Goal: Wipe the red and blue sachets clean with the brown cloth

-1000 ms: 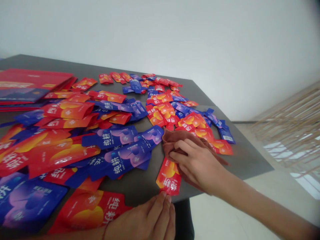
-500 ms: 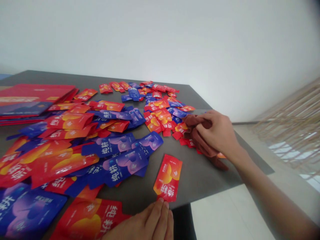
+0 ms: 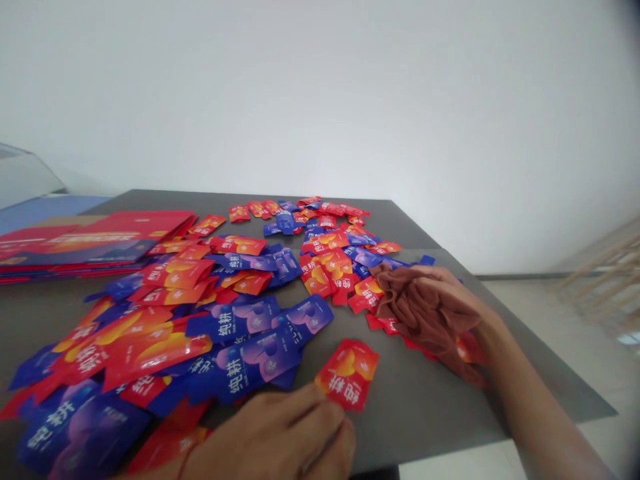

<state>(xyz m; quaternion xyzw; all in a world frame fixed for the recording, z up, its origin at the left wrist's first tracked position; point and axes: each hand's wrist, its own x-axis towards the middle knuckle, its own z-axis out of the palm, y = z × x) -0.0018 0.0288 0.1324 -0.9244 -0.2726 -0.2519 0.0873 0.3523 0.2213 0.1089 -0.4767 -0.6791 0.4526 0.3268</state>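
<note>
L hand (image 3: 285,440) was at the near edge of the bench (image 3: 415,427), palm down, fingers together. Its fingertips met the lower L side of a single red pouch (image 3: 349,375) w/ yellow-orange print & white lettering. Couldn't tell if that grip was pinching the pouch or only pressing on it; thumb hidden. Pouch sat nr the front edge of the bench, just R of the fingers, apart from the rest. Thin red string (image 3: 185,460) went round the L wrist.

R hand (image 3: 457,287) was farther out, to the R, grip clenched on a bunched brown cloth (image 3: 425,317), which hid most of the fingers. Cloth was crumpled, lower end trailing toward the front edge; red bits of pouches showed beside & under it.

Big heap of red & blue pouches (image 3: 260,363) took up L side of bench, overlapping every which way, nearest ones beside L forearm. 2nd scatter of red & blue pouches (image 3: 333,263) ran along the mid & far part, up to the cloth. Stack of flat red & dk blue packaging (image 3: 120,233) lay far L, behind the heap.

Bkgd: white wall (image 3: 350,100); pale floor (image 3: 540,320) on R w/ blurry wooden slats (image 3: 610,283); blue surface (image 3: 60,207) at far L.
</note>
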